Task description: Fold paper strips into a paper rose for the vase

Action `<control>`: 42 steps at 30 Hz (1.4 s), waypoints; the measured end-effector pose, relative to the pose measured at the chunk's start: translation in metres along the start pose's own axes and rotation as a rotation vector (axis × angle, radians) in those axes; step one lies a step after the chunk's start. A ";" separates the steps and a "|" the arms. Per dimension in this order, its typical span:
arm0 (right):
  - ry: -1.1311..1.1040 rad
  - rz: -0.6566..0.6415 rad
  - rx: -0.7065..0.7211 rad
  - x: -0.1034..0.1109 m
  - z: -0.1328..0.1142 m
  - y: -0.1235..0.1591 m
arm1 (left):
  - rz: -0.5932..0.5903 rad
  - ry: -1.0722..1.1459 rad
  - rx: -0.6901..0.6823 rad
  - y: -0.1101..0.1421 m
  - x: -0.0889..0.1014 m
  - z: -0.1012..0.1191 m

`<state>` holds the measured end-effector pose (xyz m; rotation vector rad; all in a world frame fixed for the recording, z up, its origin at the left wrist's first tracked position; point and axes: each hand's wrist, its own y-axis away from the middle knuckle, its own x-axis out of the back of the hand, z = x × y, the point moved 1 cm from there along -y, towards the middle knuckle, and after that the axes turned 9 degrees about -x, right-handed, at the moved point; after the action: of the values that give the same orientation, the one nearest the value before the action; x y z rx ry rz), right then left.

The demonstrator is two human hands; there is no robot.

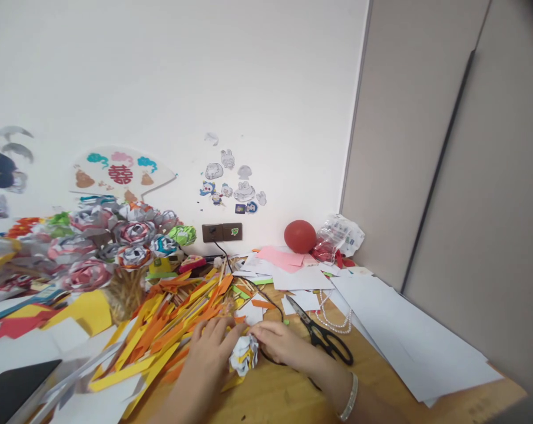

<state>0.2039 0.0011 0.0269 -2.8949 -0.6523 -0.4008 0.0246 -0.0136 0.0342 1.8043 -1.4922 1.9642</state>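
A small crumpled paper flower (244,355), white with yellow inside, sits between my two hands low over the wooden table. My left hand (212,343) curls against its left side, with the fingers bent over the far side where the flower's back is hidden. From the right, my right hand (275,341) pinches at the flower's upper edge, thumb and fingertips together. Orange and yellow paper strips (160,330) lie in a loose heap beside and under my left hand. Black-handled scissors (323,335) rest just right of my right hand.
Finished paper flowers (136,232) stand bunched at the left. A black cord (266,297) crosses from the wall socket (222,232). White sheets (407,330) cover the right side, near a bead string (334,321). A red balloon (300,237) sits against the wall.
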 end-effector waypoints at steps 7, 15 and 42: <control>-0.189 -0.045 -0.168 0.002 -0.001 -0.001 | 0.150 0.250 0.129 0.002 -0.009 -0.004; -0.492 0.001 -0.223 0.001 0.003 -0.007 | 0.140 1.292 0.506 -0.007 -0.007 -0.017; -0.103 0.122 -0.044 -0.010 0.022 -0.011 | -0.003 1.055 0.529 -0.009 -0.004 -0.003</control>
<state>0.1953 0.0117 0.0038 -2.9945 -0.4834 -0.2548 0.0288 -0.0049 0.0369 0.5280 -0.6479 2.7533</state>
